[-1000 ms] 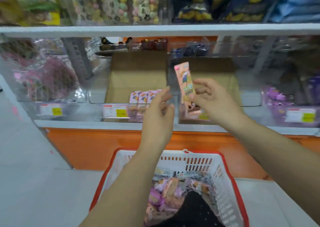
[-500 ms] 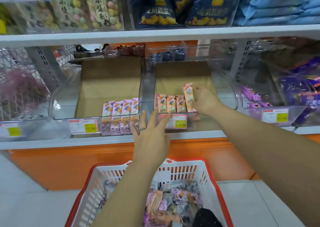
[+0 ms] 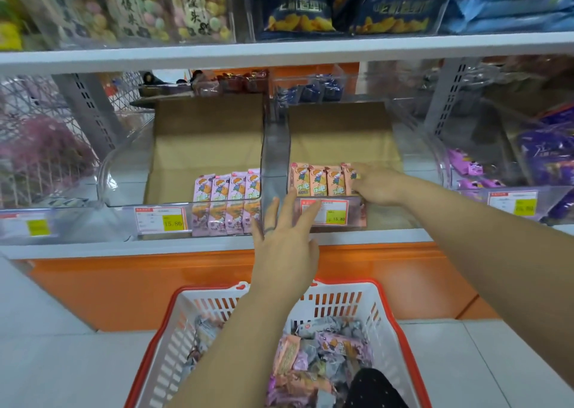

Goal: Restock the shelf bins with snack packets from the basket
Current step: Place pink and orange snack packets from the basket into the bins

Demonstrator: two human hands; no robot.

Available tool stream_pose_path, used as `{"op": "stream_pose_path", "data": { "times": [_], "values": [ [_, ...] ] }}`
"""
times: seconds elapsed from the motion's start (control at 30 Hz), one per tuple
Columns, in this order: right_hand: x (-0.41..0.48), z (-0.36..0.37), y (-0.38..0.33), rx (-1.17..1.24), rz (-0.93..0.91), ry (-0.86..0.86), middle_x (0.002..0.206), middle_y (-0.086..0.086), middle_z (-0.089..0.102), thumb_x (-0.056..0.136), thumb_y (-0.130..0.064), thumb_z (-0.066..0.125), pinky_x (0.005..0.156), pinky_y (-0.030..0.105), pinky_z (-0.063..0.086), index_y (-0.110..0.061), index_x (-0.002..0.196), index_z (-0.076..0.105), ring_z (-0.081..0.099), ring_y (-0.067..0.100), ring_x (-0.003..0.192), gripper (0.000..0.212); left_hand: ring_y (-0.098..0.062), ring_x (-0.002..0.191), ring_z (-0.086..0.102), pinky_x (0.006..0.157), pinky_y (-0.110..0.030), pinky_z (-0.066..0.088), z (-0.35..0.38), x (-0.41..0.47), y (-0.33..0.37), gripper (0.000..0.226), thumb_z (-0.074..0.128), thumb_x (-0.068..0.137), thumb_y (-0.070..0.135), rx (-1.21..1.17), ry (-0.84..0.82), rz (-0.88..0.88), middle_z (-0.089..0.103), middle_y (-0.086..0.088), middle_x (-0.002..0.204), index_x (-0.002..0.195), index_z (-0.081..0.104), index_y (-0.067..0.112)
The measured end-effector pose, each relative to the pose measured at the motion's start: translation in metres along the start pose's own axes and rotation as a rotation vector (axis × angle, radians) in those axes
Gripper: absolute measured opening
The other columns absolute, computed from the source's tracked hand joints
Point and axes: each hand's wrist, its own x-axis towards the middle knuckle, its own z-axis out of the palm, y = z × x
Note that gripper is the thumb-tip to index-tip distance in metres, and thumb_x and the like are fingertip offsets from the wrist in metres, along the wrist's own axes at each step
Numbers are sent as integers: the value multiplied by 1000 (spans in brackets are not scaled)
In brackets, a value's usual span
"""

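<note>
Right hand [image 3: 377,185] presses 4th orange packet [image 3: 350,177]; bin [image 3: 388,146] open rightward.

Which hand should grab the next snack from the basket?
Probably the left hand: it hovers open and empty above the red-rimmed white plastic basket, while the right hand is at the orange snack packets.

Bright even light, soft overall focus, wide-angle bending at edges, faint bin glare.
</note>
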Motion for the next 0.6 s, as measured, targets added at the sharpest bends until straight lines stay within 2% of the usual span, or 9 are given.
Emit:
{"op": "stream_pose_path", "data": {
  "times": [0.03,0.1,0.17,0.23,0.33,0.4,0.47,0.53,0.6],
  "values": [
    [-8,1,-1,11,-16,61,133,9,54,101,-27,35,88,31,42,-18,139,40,52,27,112,40,-21,143,15,116,-53,10,0,-2,-3,49,48,94,15,-51,81,65,22,0,156,139,42,34],
    [-29,7,-5,60,-73,289,126,7,59,100,-29,40,85,33,43,-18,136,44,54,26,111,38,-21,121,45,109,-46,30,3,-6,-13,35,47,89,9,-95,244,202,52,-2,134,118,62,22],
    [-58,22,-12,181,-206,506,114,-4,63,98,-28,46,76,28,45,-21,132,48,59,14,99,35,-19,99,57,98,-33,38,6,-14,-25,33,40,86,12,-72,281,255,63,2,110,106,67,18],
    [-84,45,-16,378,-361,562,91,-16,62,96,-24,50,67,21,46,-23,127,52,58,4,79,31,-20,85,63,84,-31,44,13,-23,-39,32,41,84,9,-51,228,237,68,3,97,100,68,15],
    [-98,98,-4,405,-434,455,73,-18,57,92,-22,53,65,32,50,-20,118,59,57,7,68,27,-24,79,66,71,-35,52,36,-43,-64,31,48,81,2,-45,80,128,68,0,96,100,70,14],
    [-94,136,10,349,-365,309,73,-19,58,92,-19,56,67,38,53,-20,118,60,60,10,69,27,-24,93,63,78,-35,50,52,-57,-77,33,45,89,4,-31,-87,-4,65,1,111,112,66,17],
    [-85,173,27,299,-223,109,88,-12,67,93,-18,54,75,39,53,-20,123,57,64,14,76,30,-18,109,57,88,-30,44,68,-67,-90,37,41,96,11,62,-272,-105,54,6,131,128,55,24],
    [-76,206,43,316,-46,-108,109,5,69,95,-18,52,80,39,53,-14,130,51,67,22,85,36,-18,115,54,93,-31,44,79,-71,-103,41,40,98,15,129,-442,-196,43,6,141,137,45,27],
    [-69,229,51,301,53,-216,113,18,65,95,-18,53,86,40,51,-9,132,48,66,28,94,38,-20,124,46,99,-35,42,90,-73,-117,45,42,97,17,157,-567,-283,36,3,146,142,38,27]
  ]
}}
